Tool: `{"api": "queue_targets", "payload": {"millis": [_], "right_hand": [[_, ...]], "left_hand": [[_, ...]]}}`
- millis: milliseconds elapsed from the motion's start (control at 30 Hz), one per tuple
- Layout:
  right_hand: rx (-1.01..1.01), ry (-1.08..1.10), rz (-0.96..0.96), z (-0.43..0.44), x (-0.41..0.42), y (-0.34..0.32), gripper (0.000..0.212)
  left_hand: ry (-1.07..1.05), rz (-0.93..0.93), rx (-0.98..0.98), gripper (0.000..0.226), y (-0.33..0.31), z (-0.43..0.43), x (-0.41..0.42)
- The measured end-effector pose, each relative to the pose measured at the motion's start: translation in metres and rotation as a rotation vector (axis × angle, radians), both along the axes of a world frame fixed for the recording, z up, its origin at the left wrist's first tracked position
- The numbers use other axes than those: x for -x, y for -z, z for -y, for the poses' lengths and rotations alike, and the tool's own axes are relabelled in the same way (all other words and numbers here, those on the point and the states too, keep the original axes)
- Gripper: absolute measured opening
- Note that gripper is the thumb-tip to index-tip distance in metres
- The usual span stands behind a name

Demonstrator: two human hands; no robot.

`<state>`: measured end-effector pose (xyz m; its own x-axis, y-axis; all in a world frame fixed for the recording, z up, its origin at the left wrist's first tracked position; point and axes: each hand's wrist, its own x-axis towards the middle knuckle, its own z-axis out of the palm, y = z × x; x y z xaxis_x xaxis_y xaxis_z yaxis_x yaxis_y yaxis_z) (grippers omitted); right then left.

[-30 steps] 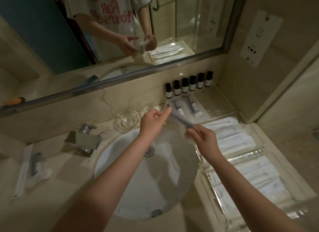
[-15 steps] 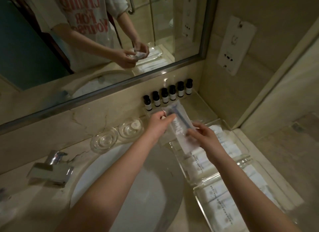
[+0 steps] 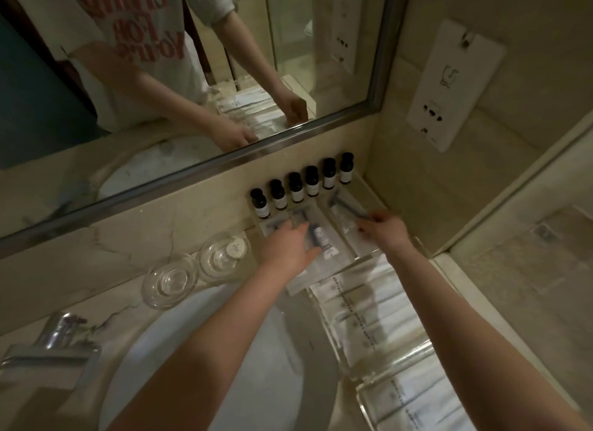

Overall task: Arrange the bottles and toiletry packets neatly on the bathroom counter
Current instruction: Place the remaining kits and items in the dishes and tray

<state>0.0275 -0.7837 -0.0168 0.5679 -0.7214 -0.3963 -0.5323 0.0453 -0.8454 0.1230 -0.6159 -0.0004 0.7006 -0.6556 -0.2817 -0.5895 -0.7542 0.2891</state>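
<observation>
Several small dark bottles (image 3: 301, 186) with white labels stand in a row against the wall under the mirror. In front of them a clear tray (image 3: 369, 255) holds clear razor packets side by side. My right hand (image 3: 383, 230) pinches the near end of the rightmost razor packet (image 3: 341, 210), which lies flat in the tray. My left hand (image 3: 287, 247) rests palm down, fingers spread, on the left and middle packets (image 3: 324, 244). Part of those packets is hidden under it.
Two glass dishes (image 3: 170, 283) (image 3: 224, 252) sit left of the tray, one with a round soap. The white sink basin (image 3: 205, 366) and chrome faucet (image 3: 51, 350) are near me. Clear trays of white toiletry packets (image 3: 369, 308) line the right side. A socket panel (image 3: 455, 84) hangs on the wall.
The razor packet that both hands held above the sink now lies at the right of the tray. My left hand has let go and moved onto the neighbouring packets. The view has shifted right.
</observation>
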Motion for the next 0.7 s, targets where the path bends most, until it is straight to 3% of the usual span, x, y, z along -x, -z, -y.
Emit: {"api": "queue_targets", "payload": {"millis": [133, 267, 567, 700], "right_hand": [[0.381, -0.184, -0.213, -0.005, -0.003, 0.006, 0.023], [0.667, -0.261, -0.291, -0.009, -0.002, 0.010, 0.042], [0.715, -0.295, -0.256, -0.006, 0.004, 0.012, 0.030], [0.746, -0.168, -0.212, -0.011, 0.007, 0.003, 0.044]], "left_hand": [[0.115, 0.112, -0.100, 0.066, 0.002, 0.007, 0.004], [0.133, 0.172, -0.122, 0.065, 0.006, 0.011, 0.006], [0.096, 0.145, -0.077, 0.066, 0.005, 0.012, 0.008], [0.012, -0.105, 0.123, 0.071, -0.009, 0.006, 0.009]]}}
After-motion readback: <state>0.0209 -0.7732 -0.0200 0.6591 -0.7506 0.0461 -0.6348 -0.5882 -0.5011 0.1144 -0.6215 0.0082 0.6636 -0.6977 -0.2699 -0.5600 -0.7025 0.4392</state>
